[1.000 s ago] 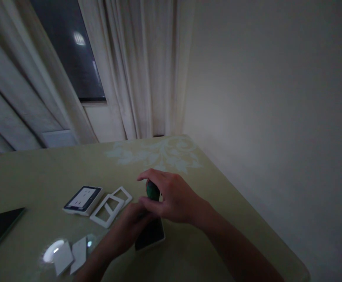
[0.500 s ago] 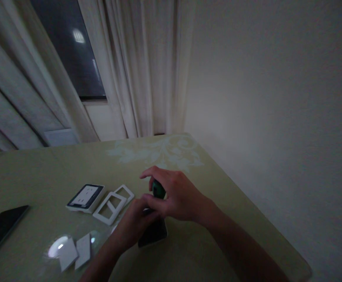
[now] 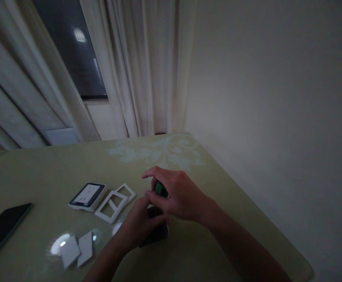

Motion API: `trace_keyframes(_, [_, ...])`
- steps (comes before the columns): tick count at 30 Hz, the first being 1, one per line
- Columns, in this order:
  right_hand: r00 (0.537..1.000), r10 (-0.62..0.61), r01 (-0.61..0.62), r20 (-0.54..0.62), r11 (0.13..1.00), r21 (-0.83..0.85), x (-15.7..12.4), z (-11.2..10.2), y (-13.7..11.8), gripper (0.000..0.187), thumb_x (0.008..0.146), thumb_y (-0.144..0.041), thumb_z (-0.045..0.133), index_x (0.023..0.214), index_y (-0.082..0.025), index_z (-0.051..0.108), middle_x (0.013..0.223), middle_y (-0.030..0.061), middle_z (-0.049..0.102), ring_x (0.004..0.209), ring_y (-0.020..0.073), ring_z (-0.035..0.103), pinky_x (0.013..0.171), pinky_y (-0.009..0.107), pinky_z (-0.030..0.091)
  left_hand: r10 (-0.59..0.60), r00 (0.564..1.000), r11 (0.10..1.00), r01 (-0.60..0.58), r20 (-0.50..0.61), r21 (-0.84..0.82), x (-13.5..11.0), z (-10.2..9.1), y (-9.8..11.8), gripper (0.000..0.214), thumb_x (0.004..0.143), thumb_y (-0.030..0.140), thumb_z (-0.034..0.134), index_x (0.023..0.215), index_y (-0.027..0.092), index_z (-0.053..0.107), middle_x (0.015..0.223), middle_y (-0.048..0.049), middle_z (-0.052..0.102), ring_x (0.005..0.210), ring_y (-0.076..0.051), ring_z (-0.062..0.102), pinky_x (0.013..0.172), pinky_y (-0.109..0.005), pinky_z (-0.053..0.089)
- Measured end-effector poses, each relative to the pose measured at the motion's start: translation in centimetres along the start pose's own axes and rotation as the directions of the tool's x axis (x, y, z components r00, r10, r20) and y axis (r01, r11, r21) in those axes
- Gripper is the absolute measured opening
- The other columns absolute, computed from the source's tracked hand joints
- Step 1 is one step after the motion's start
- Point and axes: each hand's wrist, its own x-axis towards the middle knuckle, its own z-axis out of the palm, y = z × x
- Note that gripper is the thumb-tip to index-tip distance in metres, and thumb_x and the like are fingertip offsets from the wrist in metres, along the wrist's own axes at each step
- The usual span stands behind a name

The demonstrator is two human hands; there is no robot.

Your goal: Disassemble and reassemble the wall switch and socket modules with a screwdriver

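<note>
My right hand (image 3: 176,194) is closed around the green handle of a tool (image 3: 160,188) that stands upright over a dark flat part (image 3: 156,234) on the table. Below it, my left hand (image 3: 140,225) rests on that dark part with its fingers curled on it, holding it down. The tool's tip is hidden by both hands. To the left lie two white frames (image 3: 112,200) and a white switch module with a dark rim (image 3: 87,196).
The olive table (image 3: 41,172) with a pale floral print ends at its right edge near a plain wall. Two white plates (image 3: 77,249) lie at the front left beside a light reflection. A dark flat slab (image 3: 3,229) lies at the far left. Curtains and a dark window stand behind.
The view has shifted slightly, so everything sits a little further right. My right hand has turned a little on the green handle; both hands stay on the dark part.
</note>
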Motion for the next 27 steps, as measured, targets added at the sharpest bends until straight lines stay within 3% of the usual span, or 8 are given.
trace_keyframes(3, [1.0, -0.001, 0.001, -0.008, 1.0, 0.004, -0.1, 0.0, 0.3, 0.034, 0.1, -0.022, 0.072, 0.133, -0.023, 0.064, 0.097, 0.0009, 0.076, 0.088, 0.0183, 0.072, 0.086, 0.03, 0.052, 0.134, 0.989, 0.973, -0.143, 0.063, 0.18, -1.4, -0.4, -1.0, 0.071, 0.072, 0.036, 0.094, 0.137, 0.028, 0.068, 0.137, -0.0097, 0.075, 0.123, -0.037, 0.068, 0.107, -0.053, 0.055])
trace_keyframes(5, [1.0, -0.005, 0.005, -0.016, 1.0, 0.009, -0.1, 0.1, 0.6, 0.034, 0.101, -0.022, 0.071, 0.135, -0.023, 0.063, 0.097, 0.0008, 0.076, 0.088, 0.0179, 0.072, 0.086, 0.03, 0.053, 0.189, 0.978, 0.916, -0.208, 0.088, 0.342, -2.5, -0.6, -1.6, 0.082, 0.069, 0.034, 0.097, 0.144, 0.032, 0.064, 0.143, -0.0102, 0.071, 0.128, -0.04, 0.065, 0.112, -0.058, 0.051])
trace_keyframes(9, [0.996, -0.032, 0.032, -0.086, 0.999, -0.002, 0.0, 0.0, 0.5, 0.031, 0.104, -0.022, 0.067, 0.135, -0.023, 0.063, 0.096, -0.0002, 0.074, 0.087, 0.0159, 0.071, 0.086, 0.028, 0.053, 0.186, 0.978, 0.851, -0.209, 0.096, 0.481, -4.0, -0.6, -2.4, 0.08, 0.072, 0.022, 0.091, 0.146, 0.033, 0.063, 0.141, -0.0092, 0.07, 0.127, -0.038, 0.065, 0.112, -0.056, 0.052])
trace_keyframes(13, [0.948, -0.005, -0.001, -0.319, 1.0, -0.019, -0.3, -1.7, -0.2, 0.029, 0.103, -0.023, 0.068, 0.132, -0.024, 0.066, 0.088, -0.0035, 0.07, 0.076, 0.0124, 0.068, 0.079, 0.024, 0.052, 0.165, 0.981, 0.863, -0.192, 0.098, 0.467, -4.1, -0.3, -2.2, 0.079, 0.076, 0.019, 0.086, 0.149, 0.032, 0.059, 0.144, -0.0093, 0.067, 0.131, -0.035, 0.063, 0.112, -0.05, 0.052])
trace_keyframes(17, [0.83, 0.188, -0.166, -0.525, 0.982, 0.089, -1.4, -2.9, 2.0, 0.032, 0.098, -0.034, 0.075, 0.128, -0.025, 0.067, 0.08, -0.0039, 0.07, 0.068, 0.0139, 0.066, 0.07, 0.026, 0.052, 0.133, 0.986, 0.861, -0.167, 0.103, 0.48, -3.6, -0.4, -1.4, 0.076, 0.074, 0.024, 0.088, 0.145, 0.029, 0.062, 0.138, -0.0104, 0.068, 0.127, -0.037, 0.063, 0.111, -0.053, 0.052])
trace_keyframes(19, [0.723, 0.405, -0.271, -0.56, 0.912, 0.308, -2.3, -2.4, 4.8, 0.037, 0.091, -0.044, 0.08, 0.119, -0.023, 0.069, 0.072, -0.0037, 0.069, 0.064, 0.016, 0.063, 0.065, 0.028, 0.051, 0.116, 0.987, 0.865, -0.155, 0.11, 0.478, -3.2, -0.5, -1.1, 0.074, 0.07, 0.025, 0.089, 0.139, 0.027, 0.065, 0.133, -0.011, 0.068, 0.124, -0.037, 0.062, 0.111, -0.055, 0.052])
trace_keyframes(21, [0.603, 0.601, -0.324, -0.524, 0.786, 0.527, -3.5, -1.1, 8.0, 0.044, 0.08, -0.054, 0.085, 0.105, -0.022, 0.07, 0.065, -0.0034, 0.067, 0.06, 0.0177, 0.062, 0.06, 0.029, 0.051, 0.11, 0.987, 0.873, -0.154, 0.12, 0.462, -2.9, -0.6, -1.0, 0.072, 0.066, 0.026, 0.091, 0.134, 0.025, 0.066, 0.129, -0.011, 0.067, 0.123, -0.038, 0.061, 0.109, -0.055, 0.052])
trace_keyframes(27, [0.454, 0.823, -0.408, -0.34, 0.532, 0.742, -7.0, 3.3, 13.5, 0.051, 0.067, -0.066, 0.086, 0.071, -0.019, 0.067, 0.065, 0.0024, 0.066, 0.058, 0.0165, 0.06, 0.05, 0.026, 0.042, 0.166, 0.979, 0.92, -0.196, 0.116, 0.339, -3.0, -1.7, -1.5, 0.07, 0.07, 0.023, 0.087, 0.135, 0.029, 0.062, 0.13, -0.0078, 0.063, 0.121, -0.032, 0.063, 0.106, -0.048, 0.057])
